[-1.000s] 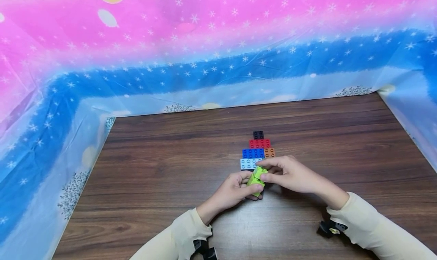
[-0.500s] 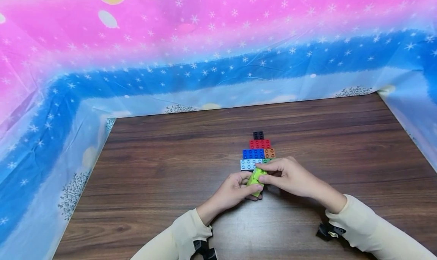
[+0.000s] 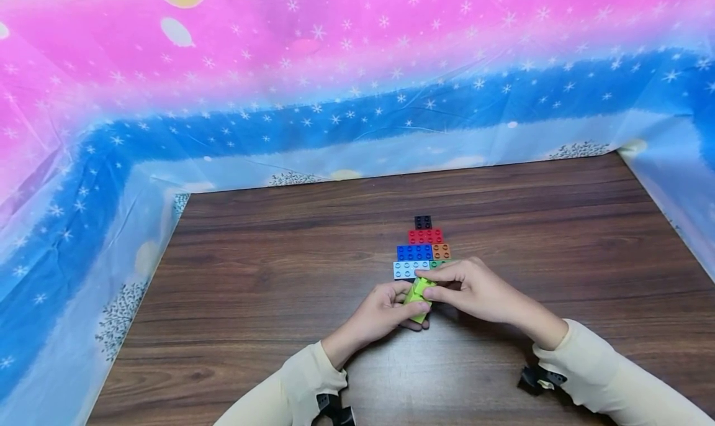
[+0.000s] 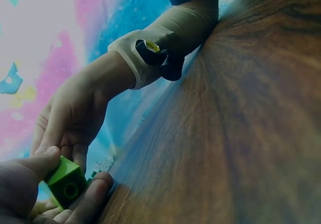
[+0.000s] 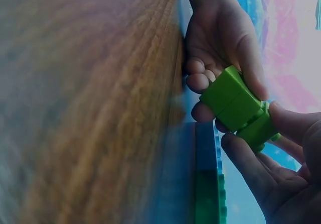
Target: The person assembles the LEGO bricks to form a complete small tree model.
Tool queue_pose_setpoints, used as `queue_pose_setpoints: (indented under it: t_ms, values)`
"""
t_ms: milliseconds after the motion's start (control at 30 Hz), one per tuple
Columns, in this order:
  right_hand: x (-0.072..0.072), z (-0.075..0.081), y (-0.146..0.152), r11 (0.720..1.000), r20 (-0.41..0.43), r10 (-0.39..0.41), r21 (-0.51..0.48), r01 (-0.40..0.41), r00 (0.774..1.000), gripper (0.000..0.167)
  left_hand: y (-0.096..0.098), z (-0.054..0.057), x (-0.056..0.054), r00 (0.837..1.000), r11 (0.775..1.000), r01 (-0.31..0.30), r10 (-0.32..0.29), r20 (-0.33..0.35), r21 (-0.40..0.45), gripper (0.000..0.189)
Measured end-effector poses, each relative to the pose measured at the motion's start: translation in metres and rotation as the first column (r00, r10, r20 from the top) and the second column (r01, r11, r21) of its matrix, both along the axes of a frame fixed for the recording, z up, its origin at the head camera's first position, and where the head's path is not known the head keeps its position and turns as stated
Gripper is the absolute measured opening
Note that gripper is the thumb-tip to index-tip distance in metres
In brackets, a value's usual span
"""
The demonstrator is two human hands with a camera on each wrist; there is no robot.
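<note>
Above the table my left hand (image 3: 380, 311) grips a lime green toy block (image 5: 230, 98) between thumb and fingers; a seam crosses the block's side. My right hand (image 3: 480, 289) pinches a smaller lime green brick (image 5: 257, 131) with thumb and index finger, right at the block's end and tilted a little to it. Just beyond my hands lies a flat layout of studded bricks. In it are a light blue brick (image 3: 409, 269), a green brick (image 3: 439, 264) partly hidden by my right fingers, a blue brick (image 3: 413, 252) and an orange brick (image 3: 441, 251).
Farther back in the layout come a red brick (image 3: 426, 236) and a black brick (image 3: 422, 222). The brown wooden table (image 3: 268, 277) is bordered by a pink and blue snowflake cloth (image 3: 335, 115) along the back and sides.
My right hand has shifted slightly, with the small lime brick lower toward the block, uncovering part of the green brick. The left hand and the layout look unchanged.
</note>
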State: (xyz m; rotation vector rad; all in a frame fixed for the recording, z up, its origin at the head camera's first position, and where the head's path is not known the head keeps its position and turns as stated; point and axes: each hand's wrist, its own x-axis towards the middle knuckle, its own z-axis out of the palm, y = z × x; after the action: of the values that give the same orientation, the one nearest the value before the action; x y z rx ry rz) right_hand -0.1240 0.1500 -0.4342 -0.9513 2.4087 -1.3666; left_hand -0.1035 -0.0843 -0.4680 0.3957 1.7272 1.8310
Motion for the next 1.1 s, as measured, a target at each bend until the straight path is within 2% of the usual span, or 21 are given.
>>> queue_pose_setpoints:
  t_ms: [167, 400, 700, 1000, 1100]
  values:
    - [0.001, 0.0, 0.0, 1.0, 0.007, -0.006, 0.005, 0.006, 1.0, 0.04, 0.0, -0.001, -0.001, 1.0, 1.0, 0.015, -0.015, 0.001, -0.007, 0.022]
    - [0.002, -0.002, -0.004, 1.0, -0.041, 0.002, 0.002, -0.002, 0.999, 0.039, -0.002, 0.0, -0.001, 1.0, 1.0, 0.008, -0.008, 0.015, -0.01, 0.023]
    - [0.006, -0.006, -0.011, 0.994, 0.006, -0.091, -0.055, 0.092, 0.996, 0.035, -0.001, -0.003, 0.0, 0.999, 0.998, -0.042, 0.041, 0.028, 0.04, 0.03]
    - [0.004, -0.002, -0.007, 0.999, -0.039, -0.015, -0.029, 0.014, 0.999, 0.035, 0.0, 0.001, 0.0, 1.0, 1.0, -0.009, 0.009, 0.019, 0.014, 0.023]
    - [0.003, -0.003, -0.008, 0.999, -0.045, -0.024, -0.03, 0.023, 0.999, 0.034, 0.001, 0.0, 0.0, 0.999, 0.999, -0.024, 0.024, 0.025, 0.02, 0.025]
